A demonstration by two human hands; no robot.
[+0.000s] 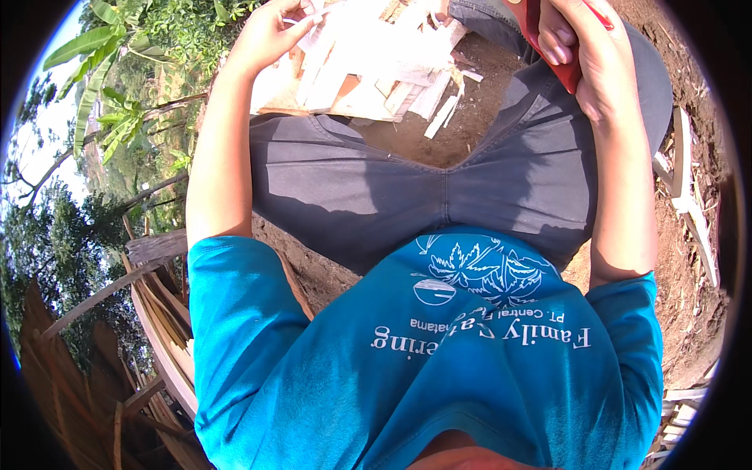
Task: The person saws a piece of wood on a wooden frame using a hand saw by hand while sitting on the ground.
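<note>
At the upper edge, my left hand [276,33] is closed, with thumb and fingers pinching a thin pale strip [325,12]. Glare hides what the strip is made of. My right hand [583,55] rests over my right thigh with its fingers curled round a flat red object [565,77]. Most of that object is covered by the hand or cut off by the frame, so its kind cannot be made out. Between the hands lies a heap of pale wood pieces [356,84], strongly overexposed, beside my left hand.
I sit with my legs in grey trousers [329,160] spread around the heap. Narrow wood offcuts [443,111] lie on bare soil [427,143] between them. More sticks [689,196] lie to the right. Leaning boards [160,321], poles and green plants [110,63] stand at the left.
</note>
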